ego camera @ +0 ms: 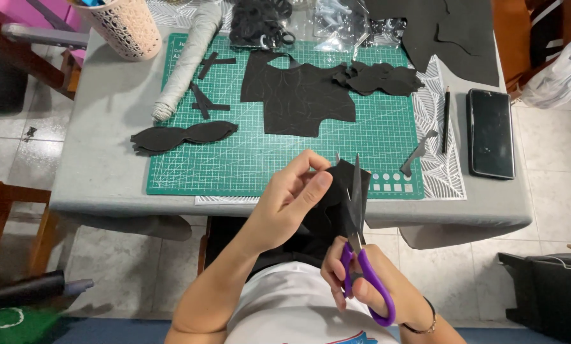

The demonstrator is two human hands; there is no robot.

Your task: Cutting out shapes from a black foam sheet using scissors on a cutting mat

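— Two hands meet at the near edge, above the lap. What does each one have?

— The right hand [355, 277] has its fingers closed through the purple handles of a pair of scissors [357, 245], blades pointing up and away. The left hand [295, 197] pinches a small piece of black foam [336, 191] between thumb and fingertips, holding it against the blades.

— Are the blades cutting into it?

— Hard to say — dark blades against dark foam, and the hand covers much of the piece. Its full outline is hidden.

— And beyond the hands?

— A green cutting mat [260, 159] lies on the grey table [101, 159]. At its left edge sits a black mask-shaped cutout [183, 135]; in the middle a larger black sheet [298, 95] with faint traced lines; to its right a pile of smaller black shapes [381, 78].

— Anything further out?

— A white wrapped roll [187, 60] lies slanted across the mat's left corner, with a few black strips [206, 95] beside it. A pencil [446, 118] and a dark phone [490, 132] lie to the right. At the far edge a pale lattice basket [123, 28], black rings [260, 22] and more black sheet [457, 38] are cut off by the frame.
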